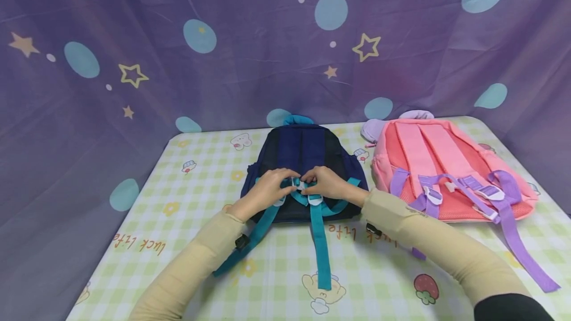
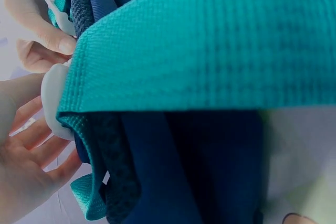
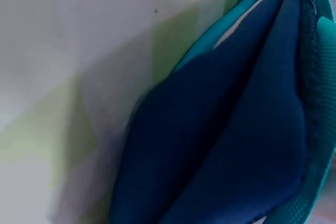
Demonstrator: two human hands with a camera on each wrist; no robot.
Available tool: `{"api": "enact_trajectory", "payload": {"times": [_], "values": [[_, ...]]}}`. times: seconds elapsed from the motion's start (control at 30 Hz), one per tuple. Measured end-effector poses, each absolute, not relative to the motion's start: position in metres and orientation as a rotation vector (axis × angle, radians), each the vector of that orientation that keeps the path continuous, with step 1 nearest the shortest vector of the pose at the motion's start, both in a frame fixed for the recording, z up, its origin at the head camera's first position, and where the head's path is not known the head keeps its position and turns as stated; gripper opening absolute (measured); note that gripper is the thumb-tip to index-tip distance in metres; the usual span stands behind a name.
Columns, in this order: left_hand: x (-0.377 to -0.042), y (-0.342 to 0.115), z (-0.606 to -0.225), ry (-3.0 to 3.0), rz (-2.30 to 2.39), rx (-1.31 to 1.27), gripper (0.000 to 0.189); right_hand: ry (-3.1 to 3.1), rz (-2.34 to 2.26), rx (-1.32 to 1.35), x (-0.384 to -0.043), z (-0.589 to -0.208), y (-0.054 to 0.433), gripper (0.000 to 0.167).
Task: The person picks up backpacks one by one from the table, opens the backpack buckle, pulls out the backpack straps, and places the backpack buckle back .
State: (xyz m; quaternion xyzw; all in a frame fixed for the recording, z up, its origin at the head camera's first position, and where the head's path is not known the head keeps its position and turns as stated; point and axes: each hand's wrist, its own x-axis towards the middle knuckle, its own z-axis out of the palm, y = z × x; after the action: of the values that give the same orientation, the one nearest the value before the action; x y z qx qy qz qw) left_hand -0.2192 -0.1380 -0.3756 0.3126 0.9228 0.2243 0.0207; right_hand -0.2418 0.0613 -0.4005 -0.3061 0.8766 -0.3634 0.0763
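A navy backpack (image 1: 312, 145) lies with its back panel and teal straps facing up. Over its lower middle, both hands meet at a small whitish chest-strap buckle (image 1: 296, 182). My left hand (image 1: 269, 188) pinches the buckle's left side between thumb and fingers. From the other side, my right hand (image 1: 329, 182) pinches the right part with its teal webbing. In the left wrist view, a broad teal strap (image 2: 199, 45) crosses in front, with a white strap adjuster (image 2: 55, 100) by the left fingers. The backpack's lower side (image 3: 226, 129) fills much of the right wrist view.
To the right lies a pink backpack (image 1: 437, 147) with purple straps (image 1: 519, 241) trailing toward the front. Teal strap ends (image 1: 322, 256) hang over the checked tablecloth (image 1: 187, 241). A purple curtain (image 1: 267, 48) with stars and dots rises behind the table.
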Motion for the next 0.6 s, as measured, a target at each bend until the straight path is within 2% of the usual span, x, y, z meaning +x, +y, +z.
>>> {"api": "enact_trajectory", "payload": {"times": [0.6], "values": [[-0.2185,-0.1365,-0.3746,2.873,0.823,0.944,0.026,2.623,-1.19,-0.968,-0.2417,-0.3989,0.0662,0.02]]}}
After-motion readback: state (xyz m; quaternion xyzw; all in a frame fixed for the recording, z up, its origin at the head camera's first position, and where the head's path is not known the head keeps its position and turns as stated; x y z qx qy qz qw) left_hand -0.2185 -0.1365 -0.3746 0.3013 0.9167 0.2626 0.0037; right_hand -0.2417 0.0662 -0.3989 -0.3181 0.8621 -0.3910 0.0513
